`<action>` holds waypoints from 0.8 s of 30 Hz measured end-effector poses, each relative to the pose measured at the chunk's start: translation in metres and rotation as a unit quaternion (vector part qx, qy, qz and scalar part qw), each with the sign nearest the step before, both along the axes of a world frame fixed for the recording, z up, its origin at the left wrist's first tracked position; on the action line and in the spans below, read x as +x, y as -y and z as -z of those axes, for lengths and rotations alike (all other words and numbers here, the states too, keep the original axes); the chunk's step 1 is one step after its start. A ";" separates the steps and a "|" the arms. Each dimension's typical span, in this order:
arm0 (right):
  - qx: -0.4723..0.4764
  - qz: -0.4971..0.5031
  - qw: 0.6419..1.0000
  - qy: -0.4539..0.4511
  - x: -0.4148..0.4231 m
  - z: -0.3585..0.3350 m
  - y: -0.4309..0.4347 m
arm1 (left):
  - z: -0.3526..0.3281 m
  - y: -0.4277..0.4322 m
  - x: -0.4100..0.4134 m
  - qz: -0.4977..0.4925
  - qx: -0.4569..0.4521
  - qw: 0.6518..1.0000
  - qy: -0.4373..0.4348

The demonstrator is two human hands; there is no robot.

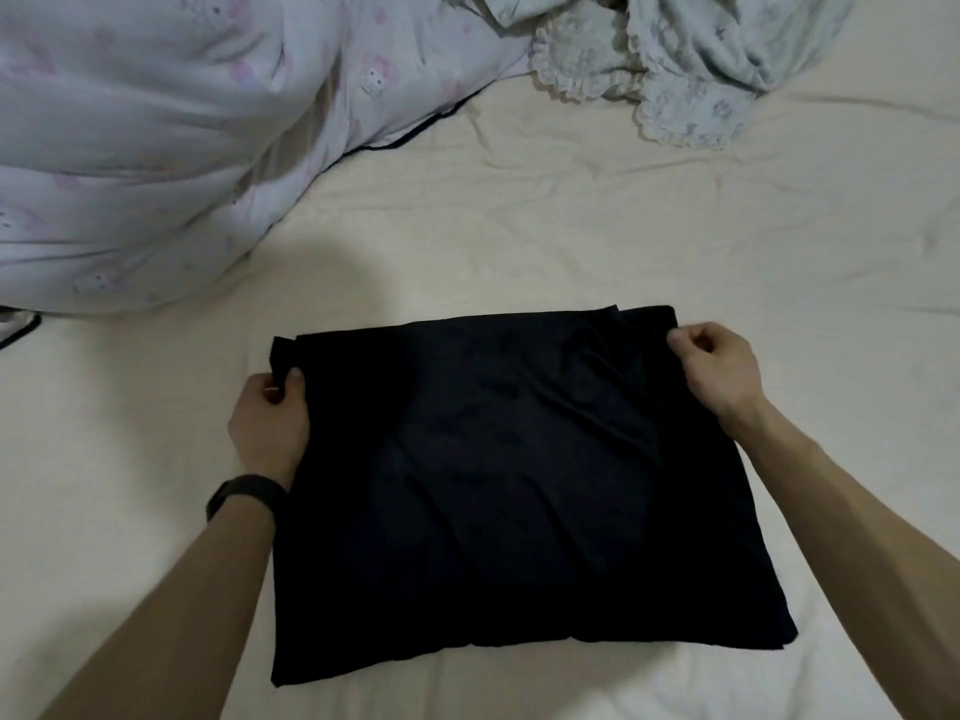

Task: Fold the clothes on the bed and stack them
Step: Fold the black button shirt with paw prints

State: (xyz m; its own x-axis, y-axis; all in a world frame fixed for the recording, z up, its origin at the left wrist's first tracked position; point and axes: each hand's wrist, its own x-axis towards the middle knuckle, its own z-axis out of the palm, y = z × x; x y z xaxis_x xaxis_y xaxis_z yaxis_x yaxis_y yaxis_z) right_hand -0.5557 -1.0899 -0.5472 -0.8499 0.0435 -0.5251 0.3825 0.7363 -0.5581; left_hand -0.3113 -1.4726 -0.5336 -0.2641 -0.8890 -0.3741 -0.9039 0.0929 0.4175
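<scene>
A black garment (509,491) lies flat on the cream bed sheet (597,231), folded into a rough rectangle. My left hand (270,418), with a dark band on its wrist, pinches the garment's far left corner. At the far right corner, my right hand (719,368) has its fingers curled on the cloth's edge. Both forearms reach in from the bottom of the view.
A bulky white duvet with a pink cartoon print (156,148) fills the back left. A crumpled pale green lace-edged cloth (675,59) lies at the back right. A dark-edged item (21,330) peeks out at the far left.
</scene>
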 end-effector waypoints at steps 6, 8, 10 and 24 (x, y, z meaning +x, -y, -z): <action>-0.045 0.159 0.982 -0.090 -0.011 -0.006 -0.015 | -0.001 0.010 -0.006 -0.011 0.002 1.000 -0.011; -0.042 0.139 0.988 -0.056 -0.008 -0.002 -0.017 | -0.001 0.010 -0.005 -0.019 0.012 1.000 -0.014; -0.015 0.116 0.993 -0.027 -0.004 0.001 -0.019 | 0.000 0.009 -0.004 -0.033 0.022 0.999 -0.017; -0.009 0.100 0.994 -0.030 0.050 -0.010 -0.056 | -0.004 -0.018 0.066 -0.087 0.012 0.993 -0.074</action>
State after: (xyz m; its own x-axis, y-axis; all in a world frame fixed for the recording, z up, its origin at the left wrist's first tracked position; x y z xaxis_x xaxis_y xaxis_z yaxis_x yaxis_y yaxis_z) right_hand -0.5061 -1.0335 -0.5376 -0.8553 0.2070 -0.4751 0.4860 0.6385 -0.5967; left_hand -0.2457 -1.4541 -0.5299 -0.1617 -0.9171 -0.3643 -0.8336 -0.0706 0.5478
